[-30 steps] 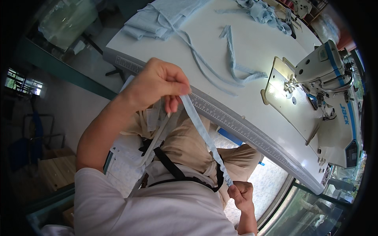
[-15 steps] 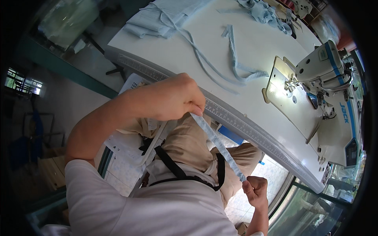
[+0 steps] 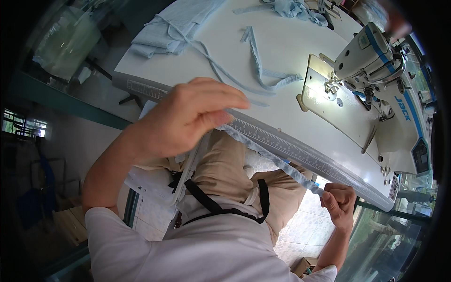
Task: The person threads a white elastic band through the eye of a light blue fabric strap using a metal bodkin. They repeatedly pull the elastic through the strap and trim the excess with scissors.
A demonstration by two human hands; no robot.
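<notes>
A narrow light-blue fabric strip (image 3: 277, 162) stretches between my hands, slightly wavy, in front of the table's near edge. My left hand (image 3: 199, 115) is at its upper left end, index finger extended above the thumb. The strip comes out from under that thumb; the exact grip is hidden. At the lower right end, my right hand (image 3: 339, 202) is closed, pinching the strip between thumb and curled fingers. Beyond the hands lies a white sewing table (image 3: 286, 56) with a ruler (image 3: 282, 142) along its near edge.
The sewing machine (image 3: 376, 61) stands at the right, its lamp lighting the needle area. Folded light-blue cloth (image 3: 164, 35) lies at the table's far left. A loose light-blue strip (image 3: 256, 51) curls mid-table, and bunched blue fabric (image 3: 293, 10) sits at the back.
My right hand has moved up and to the right, and the strip now slopes less steeply. My left hand has shifted slightly left, its fingers straighter than before. The view has shifted too.
</notes>
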